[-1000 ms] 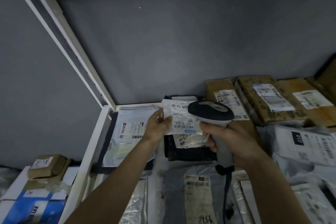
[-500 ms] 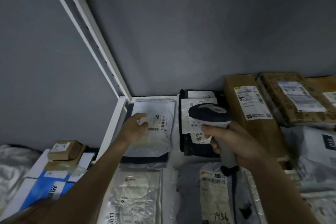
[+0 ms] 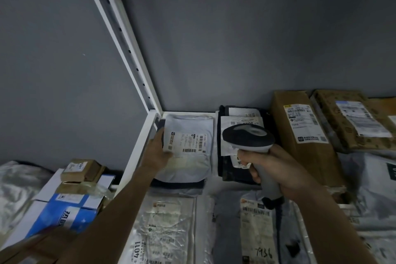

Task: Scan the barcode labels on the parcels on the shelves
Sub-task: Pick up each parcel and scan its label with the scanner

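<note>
Gripping the barcode scanner (image 3: 249,138) in your right hand (image 3: 276,172), you have your fingers curled round its grey handle, and its dark head sits over the black parcel (image 3: 235,169) at the back of the shelf (image 3: 140,146). The scanner head and your knuckles cover much of that parcel's white labels, so only their upper strips and a crumpled corner show; the print there is too small to read. Your left hand (image 3: 157,152) holds the left edge of the pale grey mailer bag (image 3: 188,156) lying in the shelf's back left corner, thumb on the label's edge, while the fingers go under the bag and cannot be seen. The mailer's barcode label (image 3: 185,141) faces up and is unobstructed, just left of the scanner head, though its digits are blurred. A dark parcel lies beneath the mailer, only its rim visible. To the right stand a tall brown carton (image 3: 300,135) and a printed brown box (image 3: 353,122), the latter cut off by the frame edge. Nearer you lie a silver bag marked 4011 (image 3: 162,227) and a grey bag with 7936 handwritten (image 3: 257,231), both cropped at the bottom. Beyond the shelf frame on the left, a blue and white box (image 3: 64,210) carries small brown cartons (image 3: 81,169).
</note>
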